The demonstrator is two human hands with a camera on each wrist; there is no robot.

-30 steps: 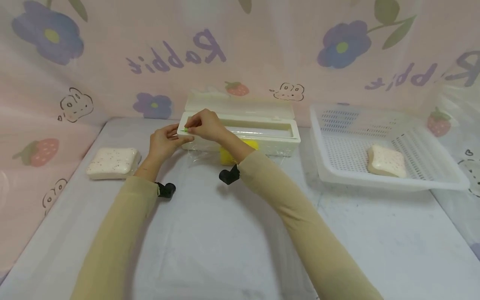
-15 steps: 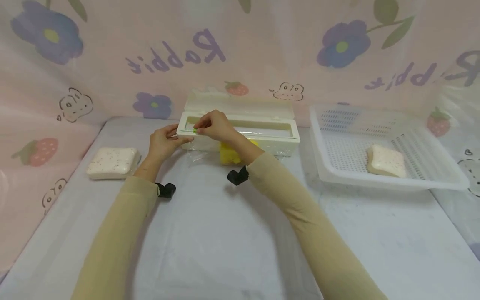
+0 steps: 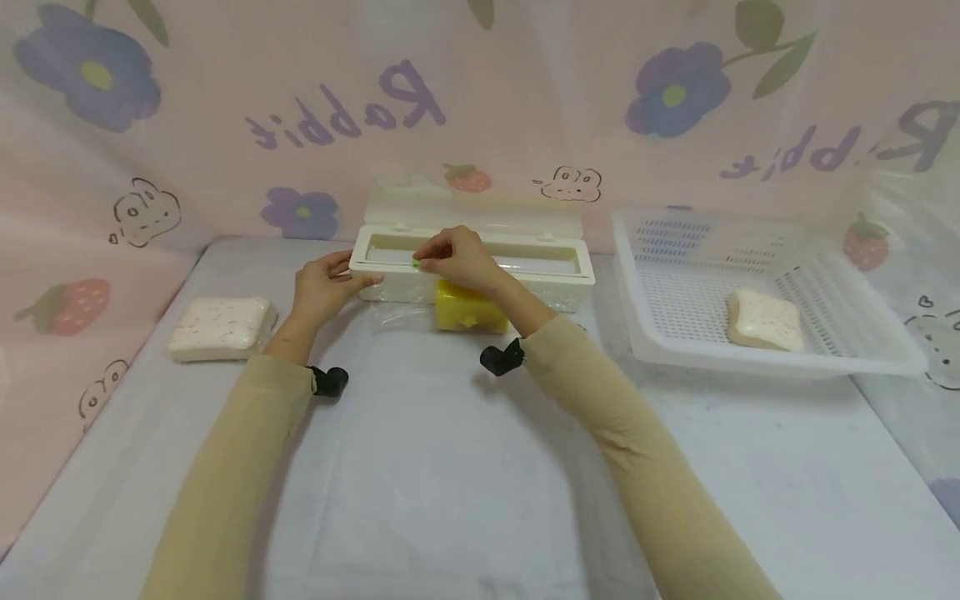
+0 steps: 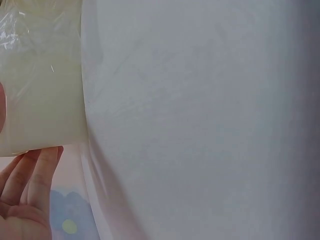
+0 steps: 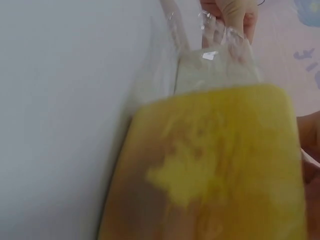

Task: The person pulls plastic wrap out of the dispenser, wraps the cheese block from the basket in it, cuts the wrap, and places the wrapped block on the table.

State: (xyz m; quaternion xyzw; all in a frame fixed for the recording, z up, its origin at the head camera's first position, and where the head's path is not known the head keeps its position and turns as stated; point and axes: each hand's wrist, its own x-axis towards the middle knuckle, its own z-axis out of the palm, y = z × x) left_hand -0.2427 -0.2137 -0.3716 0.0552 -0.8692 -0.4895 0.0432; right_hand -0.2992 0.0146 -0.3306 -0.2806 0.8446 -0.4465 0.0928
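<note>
A long white cling film dispenser (image 3: 382, 289) lies at the back of the table with its lid raised. My left hand (image 3: 321, 292) holds its left end, thumb on the front and fingers at the end; the left wrist view shows the fingers (image 4: 42, 175) against the box. With fingertips, my right hand (image 3: 462, 260) pinches a small green slider (image 3: 416, 263) on the front rim, left of the middle. Clear film (image 3: 397, 315) hangs down the front. Against it stands a yellow block (image 3: 471, 310) with a star-like mark, large in the right wrist view.
On the left lies a pale speckled square block (image 3: 221, 329), apparently wrapped. A white perforated basket (image 3: 750, 360) stands at the right, with a similar speckled block (image 3: 765, 320) inside. Printed curtains (image 3: 495, 75) close off the back and sides of the white table (image 3: 442, 483).
My right hand has slid the green slider rightward along the dispenser's front rim, from its left end. My left hand has stayed on the left end. More of the yellow block shows.
</note>
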